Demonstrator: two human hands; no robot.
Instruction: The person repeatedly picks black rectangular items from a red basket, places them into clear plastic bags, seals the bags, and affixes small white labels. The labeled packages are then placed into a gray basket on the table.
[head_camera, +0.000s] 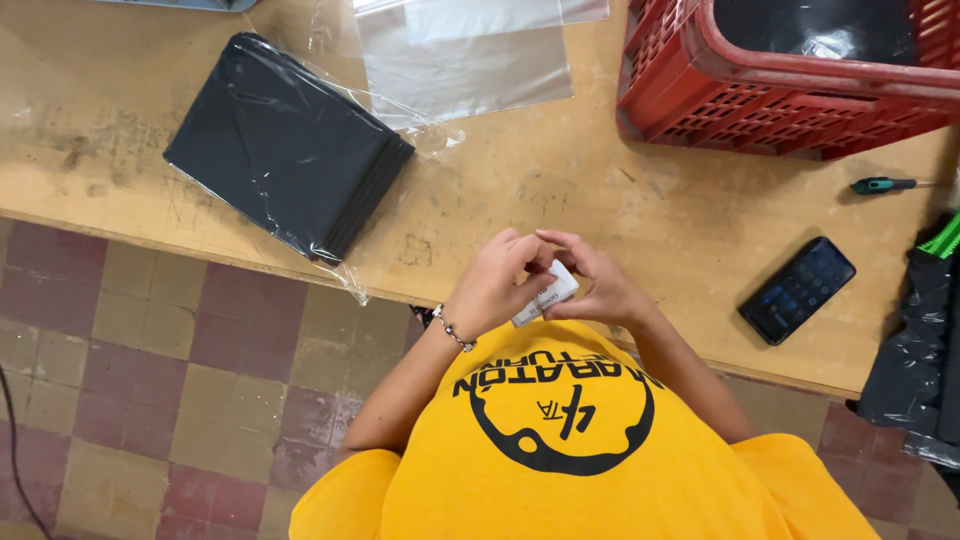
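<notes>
Pinching a small white label (545, 295) together, the left hand (495, 285) and right hand (600, 290) meet at the table edge (240, 262) so fingertips can work it; black wrapped stack (285, 145) lies at ten o'clock; phone (797, 289) at three.

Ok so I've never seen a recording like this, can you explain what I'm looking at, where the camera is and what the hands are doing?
There is no machine here. One camera sits on a person's head and looks down, so you see their yellow shirt and both bare hands. The left hand and the right hand meet above the edge of a worn wooden table and together hold a small white label. On the table lie a stack of black sheets in clear wrap, clear plastic bags, a red plastic basket, a dark phone and a small screwdriver. Below is a chequered tile floor.
</notes>
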